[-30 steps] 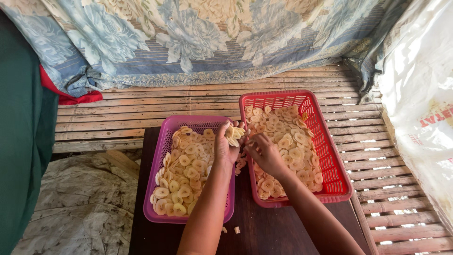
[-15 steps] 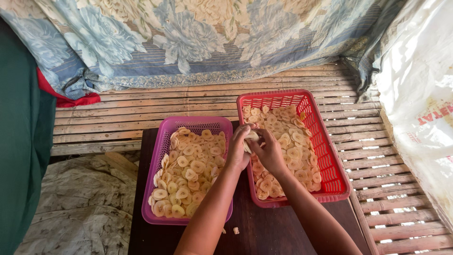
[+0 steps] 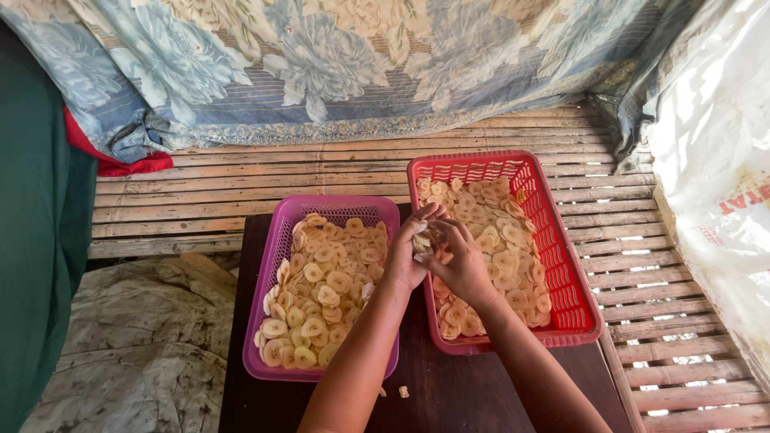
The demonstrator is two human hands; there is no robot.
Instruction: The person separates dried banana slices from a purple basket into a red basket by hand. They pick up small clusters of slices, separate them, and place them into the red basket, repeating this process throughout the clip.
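Two hands, the left hand point(image 3: 407, 256) and right hand point(image 3: 461, 261), are now meeting over the red basket's point(image 3: 577, 265) nine o'clock rim, fingers closing together on a few banana chips point(image 3: 427, 240). A second ago the left hand was reaching higher, so the sorting is continuing; the purple basket point(image 3: 277, 265) is sitting at nine o'clock on the dark surface point(image 3: 449, 393).

Both forearms come in bare from about six o'clock, with no sleeve reaching as far as the elbow. The left hand point(image 3: 405, 256) and the right hand point(image 3: 464, 263) are bare too: no glove, ring, bracelet or watch shows on either.
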